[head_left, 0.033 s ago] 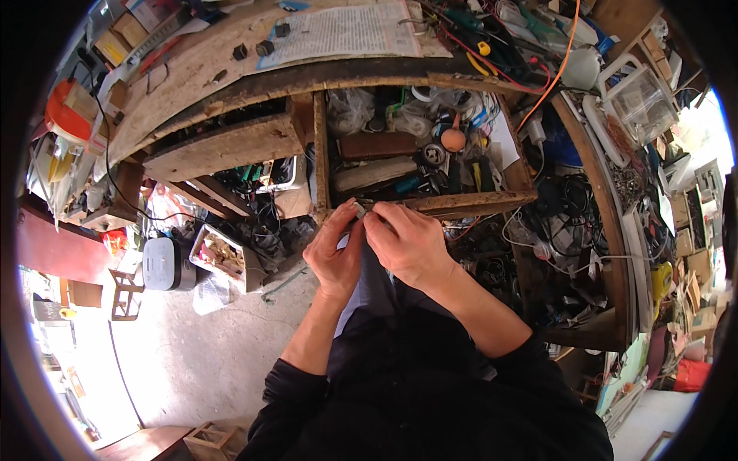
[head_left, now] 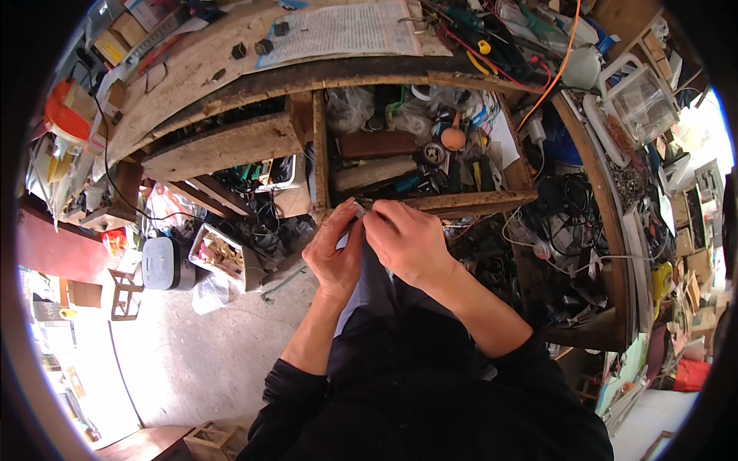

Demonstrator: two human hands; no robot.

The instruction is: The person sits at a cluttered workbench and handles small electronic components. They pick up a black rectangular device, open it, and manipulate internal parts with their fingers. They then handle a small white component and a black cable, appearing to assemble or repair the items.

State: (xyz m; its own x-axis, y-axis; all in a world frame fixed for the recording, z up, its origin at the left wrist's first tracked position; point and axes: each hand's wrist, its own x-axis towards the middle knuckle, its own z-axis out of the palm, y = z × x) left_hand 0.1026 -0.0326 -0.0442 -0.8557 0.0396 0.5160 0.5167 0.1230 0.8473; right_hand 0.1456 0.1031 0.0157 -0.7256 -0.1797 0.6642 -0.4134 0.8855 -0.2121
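In front of the open wooden drawer (head_left: 461,203), my two hands meet at the fingertips. Between thumb and fingers, my left hand (head_left: 335,253) pinches a small pale grey piece (head_left: 360,210), too small to name. My right hand (head_left: 409,244) is closed against the same piece from the other side; its curled fingers hide most of what they grip. Inside the drawer, just beyond my hands, lie a brown oblong case (head_left: 377,144), an orange rubber bulb (head_left: 453,138), a round metal part (head_left: 433,154) and several tool handles (head_left: 483,174).
The worktop above the drawer bears a printed sheet (head_left: 338,31), small black cubes (head_left: 264,47) and pliers (head_left: 480,61). Tangled cables (head_left: 569,223) fill a compartment on the right. On the floor to the left stand a grey-black box (head_left: 163,263) and an open carton (head_left: 223,253).
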